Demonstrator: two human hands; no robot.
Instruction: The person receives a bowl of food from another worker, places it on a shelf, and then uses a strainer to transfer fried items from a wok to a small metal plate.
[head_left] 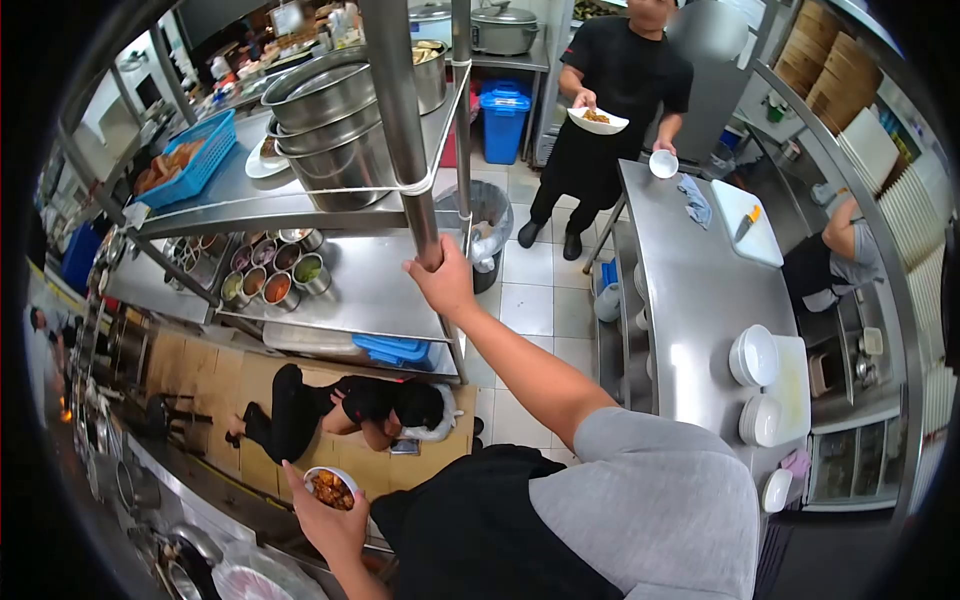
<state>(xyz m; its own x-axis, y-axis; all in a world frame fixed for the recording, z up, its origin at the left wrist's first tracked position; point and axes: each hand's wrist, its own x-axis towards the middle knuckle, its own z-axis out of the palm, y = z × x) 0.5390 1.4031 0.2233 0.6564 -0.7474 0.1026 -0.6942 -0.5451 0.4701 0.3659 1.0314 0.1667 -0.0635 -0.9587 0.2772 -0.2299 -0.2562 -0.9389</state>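
Note:
Held in my left hand (330,530) at the lower left is a small white bowl (315,472) of glossy brown food pieces, tilted toward the camera. My right hand (447,277) is closed round the upright metal pole (400,110) of a steel shelf, with my arm stretched across the middle. At the top, a person in black (625,70) holds a white dish of food (598,121) in one hand and a small white bowl (663,164) in the other.
Stacked steel pots (335,150) and a blue basket (190,160) stand on the shelf. Someone lies on cardboard (200,400) below. A steel table (700,300) at right bears white bowls (754,356) and a cutting board with a knife (748,222). Another person stands far right.

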